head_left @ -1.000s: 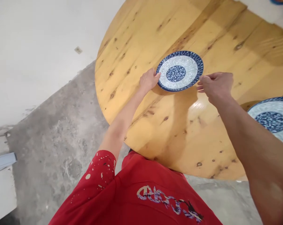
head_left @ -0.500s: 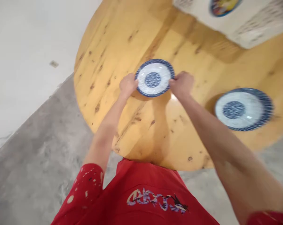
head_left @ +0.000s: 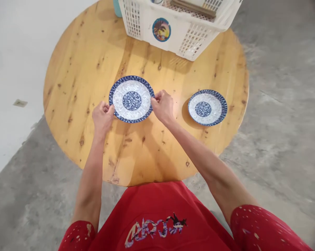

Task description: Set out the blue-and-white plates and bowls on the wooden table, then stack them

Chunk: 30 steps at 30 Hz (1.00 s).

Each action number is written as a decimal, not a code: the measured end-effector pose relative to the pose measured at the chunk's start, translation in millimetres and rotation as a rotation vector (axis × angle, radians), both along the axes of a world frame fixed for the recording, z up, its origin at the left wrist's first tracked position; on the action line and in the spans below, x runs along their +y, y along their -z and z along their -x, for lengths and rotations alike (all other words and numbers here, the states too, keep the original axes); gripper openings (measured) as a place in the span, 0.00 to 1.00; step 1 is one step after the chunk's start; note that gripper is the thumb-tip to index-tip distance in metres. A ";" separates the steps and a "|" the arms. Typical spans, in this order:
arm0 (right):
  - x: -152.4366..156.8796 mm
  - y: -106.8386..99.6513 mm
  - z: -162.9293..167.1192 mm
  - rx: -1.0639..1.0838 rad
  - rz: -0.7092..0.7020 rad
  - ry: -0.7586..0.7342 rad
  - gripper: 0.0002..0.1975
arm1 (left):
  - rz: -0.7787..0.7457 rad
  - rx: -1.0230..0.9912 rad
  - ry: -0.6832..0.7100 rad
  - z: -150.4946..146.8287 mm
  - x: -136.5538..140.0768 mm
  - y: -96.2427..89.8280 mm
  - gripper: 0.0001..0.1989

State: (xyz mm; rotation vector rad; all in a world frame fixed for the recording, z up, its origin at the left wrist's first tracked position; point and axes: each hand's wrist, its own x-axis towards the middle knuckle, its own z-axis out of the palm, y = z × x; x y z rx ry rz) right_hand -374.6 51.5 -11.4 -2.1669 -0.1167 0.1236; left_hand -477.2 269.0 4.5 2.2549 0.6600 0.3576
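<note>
A blue-and-white patterned plate (head_left: 131, 100) is pinched at its rim from both sides. My left hand (head_left: 103, 116) has its thumb and fingers closed at the plate's lower left edge. At the right edge, my right hand (head_left: 162, 104) grips the rim between thumb and curled fingers. Whether the plate touches the tabletop, I cannot tell. A second plate (head_left: 207, 107) of the same pattern rests on the table, to the right of my right hand.
The round wooden table (head_left: 76, 139) stands beside a white wall (head_left: 16, 52). On its far side sits a white plastic basket (head_left: 157, 29) with a palm-tree sticker and brown sticks or slats inside. Part of a turquoise object (head_left: 117, 8) shows beside it.
My view has turned to the right, so the basket and the whole second plate show better. Both hands keep hold of the plate's rim.
</note>
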 end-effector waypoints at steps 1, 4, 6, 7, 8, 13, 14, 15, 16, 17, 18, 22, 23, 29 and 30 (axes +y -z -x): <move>-8.4 -2.2 12.4 0.004 -0.021 0.001 0.05 | 0.056 -0.004 0.007 12.1 -9.1 -5.1 0.11; -36.2 -0.1 57.5 0.068 -0.105 0.015 0.05 | 0.198 0.013 0.006 54.8 -38.7 -8.4 0.11; -55.0 8.1 90.1 0.139 -0.149 0.026 0.07 | 0.249 0.059 -0.010 85.4 -57.4 -0.1 0.12; -63.8 13.6 106.1 0.172 -0.146 0.031 0.07 | 0.271 0.084 -0.018 100.3 -65.6 6.2 0.13; -71.8 19.7 121.2 0.215 -0.147 0.035 0.08 | 0.281 0.105 -0.033 114.5 -72.8 13.2 0.13; -96.9 50.2 175.0 0.417 -0.170 0.055 0.13 | 0.314 0.259 -0.098 164.1 -95.3 41.7 0.13; -98.6 55.1 179.7 0.436 -0.173 0.059 0.14 | 0.314 0.272 -0.102 168.5 -97.3 44.9 0.12; -99.3 59.4 182.3 0.443 -0.171 0.062 0.15 | 0.311 0.277 -0.103 171.2 -98.5 47.5 0.12; -98.7 62.9 182.9 0.440 -0.165 0.064 0.16 | 0.303 0.276 -0.104 172.3 -98.9 49.6 0.12; -97.1 65.8 181.9 0.428 -0.159 0.064 0.16 | 0.288 0.273 -0.105 172.3 -98.4 51.5 0.12; -94.6 67.9 179.7 0.413 -0.153 0.064 0.17 | 0.268 0.269 -0.111 171.2 -97.1 53.3 0.12; -79.7 73.0 166.1 0.362 -0.135 0.044 0.16 | 0.197 0.264 -0.146 162.1 -86.5 61.3 0.12; -76.0 74.3 163.0 0.347 -0.131 0.032 0.16 | 0.190 0.257 -0.151 159.5 -83.1 63.4 0.12; -59.1 84.8 153.7 0.266 -0.118 0.007 0.15 | 0.148 0.203 -0.139 146.8 -64.7 70.3 0.12; -57.1 86.2 153.5 0.264 -0.115 0.009 0.14 | 0.141 0.205 -0.138 145.5 -62.5 70.5 0.13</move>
